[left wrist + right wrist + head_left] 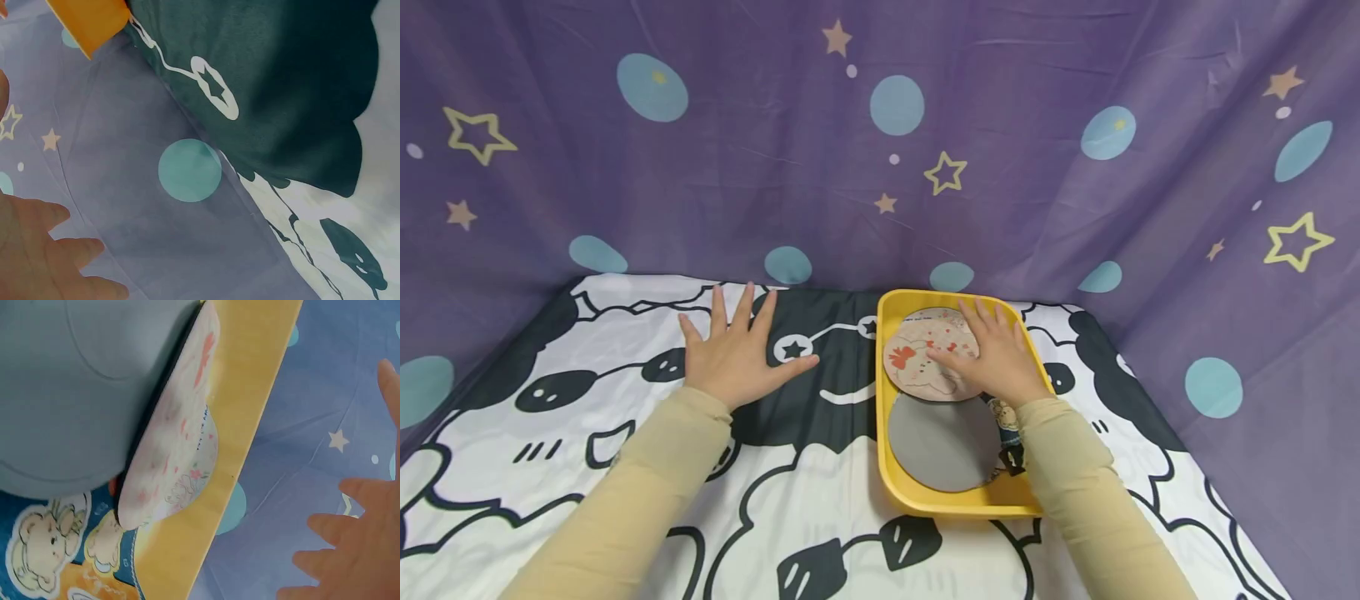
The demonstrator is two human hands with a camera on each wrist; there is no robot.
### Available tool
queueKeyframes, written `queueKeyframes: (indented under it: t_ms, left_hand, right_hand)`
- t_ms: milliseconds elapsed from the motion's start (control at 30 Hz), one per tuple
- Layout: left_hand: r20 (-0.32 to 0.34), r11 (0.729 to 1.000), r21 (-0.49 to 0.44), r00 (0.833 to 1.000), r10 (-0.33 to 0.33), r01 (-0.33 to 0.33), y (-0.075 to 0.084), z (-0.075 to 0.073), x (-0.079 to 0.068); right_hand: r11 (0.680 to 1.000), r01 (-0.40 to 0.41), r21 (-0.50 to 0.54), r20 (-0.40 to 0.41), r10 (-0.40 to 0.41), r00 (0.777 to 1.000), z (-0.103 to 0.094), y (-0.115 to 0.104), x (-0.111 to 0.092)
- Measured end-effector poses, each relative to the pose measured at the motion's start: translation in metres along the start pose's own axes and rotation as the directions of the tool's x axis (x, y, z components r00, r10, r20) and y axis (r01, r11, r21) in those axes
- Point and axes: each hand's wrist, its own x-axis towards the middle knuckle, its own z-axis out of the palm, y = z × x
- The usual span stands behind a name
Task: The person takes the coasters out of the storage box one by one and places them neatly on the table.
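Note:
My left hand (730, 358) is held over the patterned cloth, fingers spread and nothing in them. To its right, a yellow tray (882, 417) holds several flat mats. A round pink mat (917, 367) with red bow drawings lies toward the tray's far end, overlapping a paler floral mat (181, 494); its dark edge shows in the right wrist view. Nearer lies a plain grey disc (943, 442). Beside it, a blue mat with bear pictures (40, 544) is partly covered. My right hand (1003, 358) spreads over the tray's far right part, overlapping the pink mat in the head view.
A black and white cartoon cloth (820, 500) covers the table. Behind and at both sides hangs a purple curtain (1000, 167) with stars and blue dots. The tray's raised rim stands between the two hands.

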Motion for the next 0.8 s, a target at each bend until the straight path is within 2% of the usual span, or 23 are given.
queueKeyframes:
  t_ms: [467,800]
  left_hand:
    - [0.008,0.999,-0.037,1.000,0.005,-0.005,0.008,-0.008,0.002]
    - [0.039,0.996,-0.088,0.999,0.024,-0.020,0.010,-0.011,0.002]
  right_hand:
    - [0.993,-0.060,0.103,0.040,0.057,0.998,-0.028,0.004,-0.006]
    - [0.982,-0.107,0.155,0.075,0.096,0.993,-0.045,0.013,-0.012]
